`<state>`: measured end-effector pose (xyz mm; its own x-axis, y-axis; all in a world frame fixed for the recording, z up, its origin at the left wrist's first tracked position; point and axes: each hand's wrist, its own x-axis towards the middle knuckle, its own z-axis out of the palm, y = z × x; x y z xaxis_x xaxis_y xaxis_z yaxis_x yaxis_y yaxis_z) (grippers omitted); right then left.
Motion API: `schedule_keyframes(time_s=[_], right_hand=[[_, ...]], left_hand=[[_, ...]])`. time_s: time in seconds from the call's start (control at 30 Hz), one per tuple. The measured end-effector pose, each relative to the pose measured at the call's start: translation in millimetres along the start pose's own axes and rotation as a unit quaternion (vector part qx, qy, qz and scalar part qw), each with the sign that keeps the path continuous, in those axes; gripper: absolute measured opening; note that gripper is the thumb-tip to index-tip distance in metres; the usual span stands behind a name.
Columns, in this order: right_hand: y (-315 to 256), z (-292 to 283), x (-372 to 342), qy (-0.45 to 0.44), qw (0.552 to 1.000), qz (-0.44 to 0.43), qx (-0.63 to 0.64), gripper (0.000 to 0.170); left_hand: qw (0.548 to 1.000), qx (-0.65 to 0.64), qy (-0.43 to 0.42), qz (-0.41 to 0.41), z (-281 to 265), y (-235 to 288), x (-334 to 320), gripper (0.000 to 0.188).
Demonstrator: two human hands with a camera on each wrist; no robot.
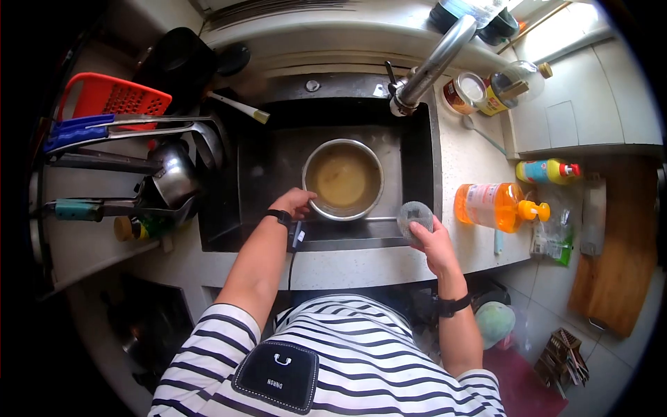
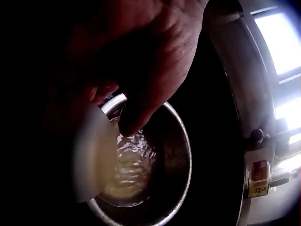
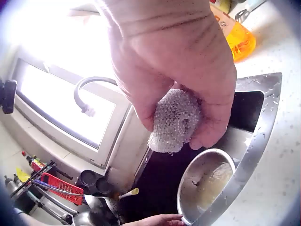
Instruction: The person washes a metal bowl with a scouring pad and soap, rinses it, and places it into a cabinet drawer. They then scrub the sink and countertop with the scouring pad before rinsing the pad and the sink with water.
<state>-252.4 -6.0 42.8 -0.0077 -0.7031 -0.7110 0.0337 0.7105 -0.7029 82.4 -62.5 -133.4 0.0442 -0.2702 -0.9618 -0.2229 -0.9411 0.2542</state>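
Observation:
A round steel basin with cloudy, yellowish water stands in the dark sink. My left hand grips its near-left rim, and in the left wrist view the thumb reaches over the rim above the rippled water. To the right, over the sink's front right corner, my right hand holds a grey mesh scrubber between thumb and fingers. The scrubber is apart from the basin. A blurred pale shape covers part of the basin in the left wrist view.
The faucet rises behind the sink's right side. An orange soap bottle lies on the right counter near a yellow bottle. Ladles and a red basket crowd the left, where a white-handled brush juts over the sink.

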Motion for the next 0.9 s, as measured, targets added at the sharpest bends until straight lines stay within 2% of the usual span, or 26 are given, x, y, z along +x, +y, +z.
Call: schedule_keyframes(time_s=[0.13,0.23,0.33,0.43,0.63,0.77,0.87,0.9], right_hand=[[12.7,-15.0,-3.3,0.008,1.0,0.012,0.002,0.033],[19.9,-22.1,-2.1,0.011,1.0,0.019,0.011,0.032],[19.6,-24.6,0.7,0.013,1.0,0.022,0.009,0.032],[19.2,-22.1,2.6,0.007,1.0,0.016,0.004,0.032],[14.4,-21.5,7.7,-0.012,1.0,-0.006,0.016,0.032],[10.5,-23.6,13.6,-0.018,1.0,-0.012,0.005,0.032],[9.7,-21.1,16.4,-0.024,1.0,-0.01,-0.003,0.032],[8.3,-18.6,17.2,-0.028,1.0,-0.01,-0.006,0.033]], left_hand=[[0.999,-0.022,-0.033,-0.001,4.9,-3.7,13.7,0.029],[0.992,-0.055,-0.019,0.112,10.9,-1.5,27.7,0.026],[0.973,-0.103,0.092,0.187,28.3,8.6,14.4,0.029],[0.949,-0.068,0.214,0.222,42.7,25.2,-7.0,0.03],[0.936,-0.045,0.234,0.259,36.2,34.8,-26.0,0.018],[0.927,-0.035,0.281,0.247,12.0,26.0,-37.7,0.021],[0.888,0.065,0.352,0.289,-0.9,30.4,-72.2,0.02],[0.869,0.136,0.376,0.291,-3.5,33.2,-85.0,0.019]])
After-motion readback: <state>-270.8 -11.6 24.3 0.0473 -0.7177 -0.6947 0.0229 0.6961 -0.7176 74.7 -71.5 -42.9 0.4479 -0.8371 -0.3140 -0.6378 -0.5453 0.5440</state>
